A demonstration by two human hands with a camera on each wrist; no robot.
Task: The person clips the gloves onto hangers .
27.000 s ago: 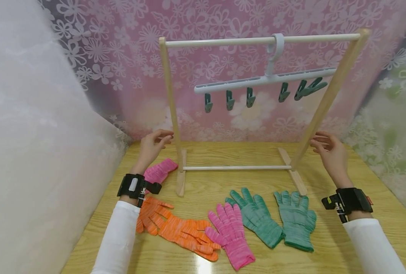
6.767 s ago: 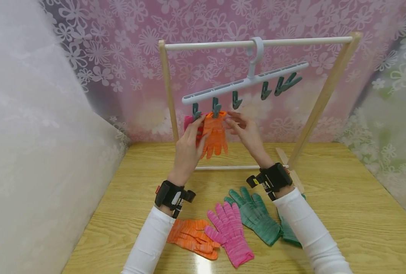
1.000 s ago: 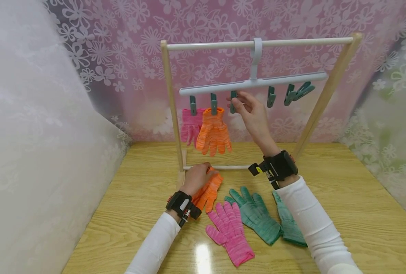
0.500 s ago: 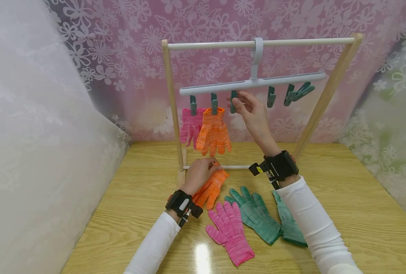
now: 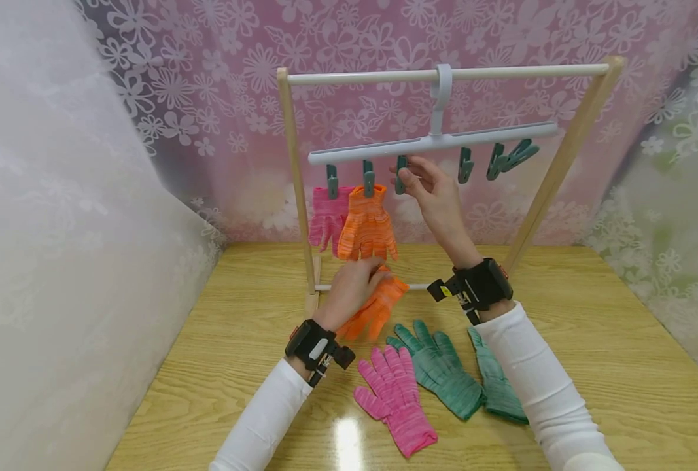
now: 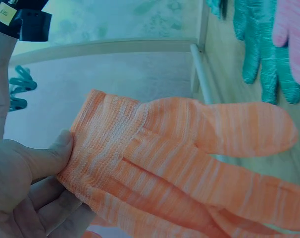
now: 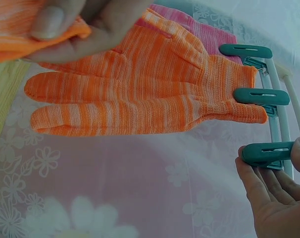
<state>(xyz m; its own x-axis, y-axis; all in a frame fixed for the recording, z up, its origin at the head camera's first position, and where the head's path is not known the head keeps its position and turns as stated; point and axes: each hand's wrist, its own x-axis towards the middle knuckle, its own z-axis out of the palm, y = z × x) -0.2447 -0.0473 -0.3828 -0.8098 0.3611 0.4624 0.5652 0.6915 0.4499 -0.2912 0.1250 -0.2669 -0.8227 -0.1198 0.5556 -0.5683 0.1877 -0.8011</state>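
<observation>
At the third clip (image 5: 401, 174) of the hanger (image 5: 431, 143), the right hand (image 5: 437, 199) pinches the green peg between thumb and fingertips (image 7: 261, 176); the right wrist view shows the peg (image 7: 266, 153) held by its sides. Lower down, the left hand (image 5: 351, 288) grips the cuff of a loose orange glove (image 5: 378, 304), thumb pressed on top and fingers curled beneath, as the left wrist view (image 6: 26, 168) shows plainly. That glove (image 6: 189, 158) is lifted off the table (image 5: 590, 340), its fingers hanging toward the person, just below the hanging gloves. Two gloves are already clipped to the hanger: a pink one (image 5: 327, 216) on the first clip and an orange one (image 5: 367, 222) on the second. The hanger hooks over the white top bar of a wooden rack (image 5: 292, 176). On the table near the person lie a pink glove (image 5: 398, 405) and two green gloves (image 5: 443, 373), side by side.
</observation>
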